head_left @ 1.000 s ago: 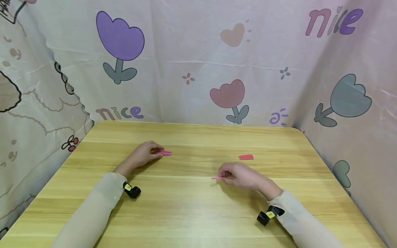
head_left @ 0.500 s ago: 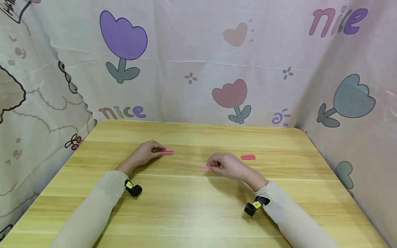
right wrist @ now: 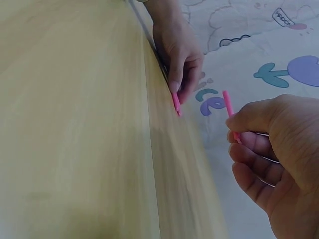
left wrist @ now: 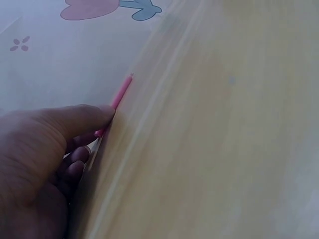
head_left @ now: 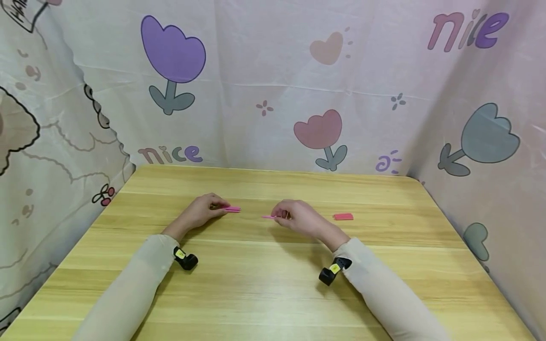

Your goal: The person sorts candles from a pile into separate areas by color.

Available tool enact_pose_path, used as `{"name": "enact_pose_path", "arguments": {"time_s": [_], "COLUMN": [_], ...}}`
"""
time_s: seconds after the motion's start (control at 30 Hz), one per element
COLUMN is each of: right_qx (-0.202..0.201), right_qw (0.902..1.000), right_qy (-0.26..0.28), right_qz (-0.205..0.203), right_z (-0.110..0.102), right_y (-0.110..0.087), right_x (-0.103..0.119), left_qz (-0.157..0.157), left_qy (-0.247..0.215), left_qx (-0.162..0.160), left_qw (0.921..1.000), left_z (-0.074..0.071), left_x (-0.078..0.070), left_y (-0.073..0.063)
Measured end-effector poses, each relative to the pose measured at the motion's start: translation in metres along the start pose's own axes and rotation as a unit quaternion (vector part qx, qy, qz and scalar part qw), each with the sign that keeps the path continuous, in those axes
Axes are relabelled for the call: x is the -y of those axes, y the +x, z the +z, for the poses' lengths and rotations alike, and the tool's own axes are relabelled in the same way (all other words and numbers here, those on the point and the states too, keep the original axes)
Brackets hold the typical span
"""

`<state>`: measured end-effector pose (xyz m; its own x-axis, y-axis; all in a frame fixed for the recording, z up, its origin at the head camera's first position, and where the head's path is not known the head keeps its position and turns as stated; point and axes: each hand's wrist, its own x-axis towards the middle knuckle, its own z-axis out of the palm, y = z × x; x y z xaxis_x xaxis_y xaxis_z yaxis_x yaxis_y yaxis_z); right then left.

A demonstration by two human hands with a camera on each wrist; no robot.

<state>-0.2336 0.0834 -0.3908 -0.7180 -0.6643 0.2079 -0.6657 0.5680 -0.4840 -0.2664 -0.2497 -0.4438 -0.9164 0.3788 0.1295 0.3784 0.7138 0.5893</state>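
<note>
My left hand (head_left: 208, 208) rests low at the table's back left. Its thumb and fingers pinch the near end of a small bunch of thin pink sticks (head_left: 233, 209). One of those pink sticks shows a narrow wick-like tip in the left wrist view (left wrist: 123, 91). My right hand (head_left: 298, 217) holds a single thin pink stick (right wrist: 228, 102) between thumb and fingertips, raised above the tabletop. That stick points left, toward the bunch, with a gap between the two hands. Right of my right hand, a separate row of coral-pink sticks (head_left: 343, 217) lies side by side.
The wooden table (head_left: 256, 289) runs back to a printed cloth backdrop (head_left: 256, 57) with flowers and lettering. More cloth borders it on the left and right. A black wrist camera is strapped over each beige sleeve (head_left: 128, 284).
My right hand has moved left and toward the back of the table with its pink stick, closing in on the left hand. The left hand stays on its bunch. The head view has shifted slightly.
</note>
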Motion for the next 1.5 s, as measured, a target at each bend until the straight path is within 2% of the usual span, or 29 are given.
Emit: {"name": "enact_pose_path", "arguments": {"time_s": [0.3, 0.73, 0.97, 1.3, 1.5], "right_qx": [0.002, 0.007, -0.002, -0.007, -0.006], "right_qw": [0.9999, 0.999, 0.9984, 0.9963, 0.9954], "right_qy": [0.013, 0.039, 0.05, 0.052, 0.049], "right_qz": [0.01, 0.019, 0.027, 0.068, 0.082], "right_z": [0.011, 0.028, 0.037, 0.047, 0.053], "right_y": [0.021, 0.05, 0.065, 0.083, 0.091], "right_x": [0.0, 0.008, 0.007, 0.006, 0.005], "left_qz": [-0.002, -0.018, -0.018, -0.01, -0.004], "left_qy": [-0.026, -0.033, -0.043, -0.054, -0.039], "left_qx": [-0.009, -0.013, -0.024, -0.033, -0.02], "left_qw": [0.9996, 0.9992, 0.9986, 0.998, 0.999], "left_z": [0.001, -0.003, -0.001, 0.0, -0.002], "left_x": [0.004, 0.007, 0.007, 0.004, 0.001], "left_y": [0.0, -0.008, -0.004, -0.002, 0.001]}}
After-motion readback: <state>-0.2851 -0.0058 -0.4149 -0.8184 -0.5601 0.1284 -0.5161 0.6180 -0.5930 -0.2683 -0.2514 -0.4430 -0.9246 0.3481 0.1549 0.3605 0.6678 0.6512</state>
